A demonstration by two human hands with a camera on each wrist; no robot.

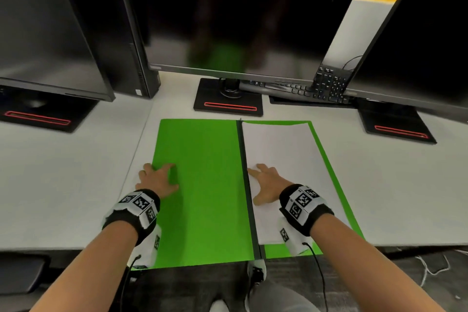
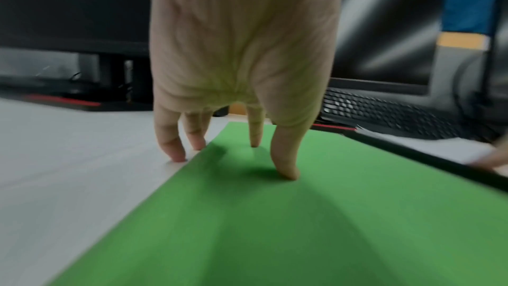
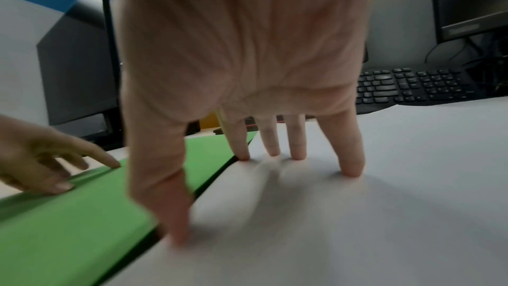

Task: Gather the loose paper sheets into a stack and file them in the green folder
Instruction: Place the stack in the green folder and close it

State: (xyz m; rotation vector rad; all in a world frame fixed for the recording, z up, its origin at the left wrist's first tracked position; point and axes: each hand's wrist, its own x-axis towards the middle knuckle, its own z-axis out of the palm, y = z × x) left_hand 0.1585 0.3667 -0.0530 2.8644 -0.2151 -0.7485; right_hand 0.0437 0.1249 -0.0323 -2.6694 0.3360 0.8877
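The green folder (image 1: 202, 185) lies open on the white desk, its dark spine (image 1: 247, 185) running down the middle. A stack of white paper sheets (image 1: 283, 154) lies on the folder's right half. My left hand (image 1: 157, 177) rests at the left cover's outer edge: thumb and index finger on the green cover (image 2: 329, 214), the other fingertips on the desk beside it. My right hand (image 1: 266, 185) presses spread, straight fingers on the paper (image 3: 384, 214) next to the spine. Neither hand holds anything.
Three dark monitors on black stands (image 1: 228, 104) line the back of the desk (image 1: 63, 185). A black keyboard (image 1: 304, 88) sits behind the folder at the right, a black computer tower (image 1: 119, 33) at back left. The folder's near edge overhangs the desk front.
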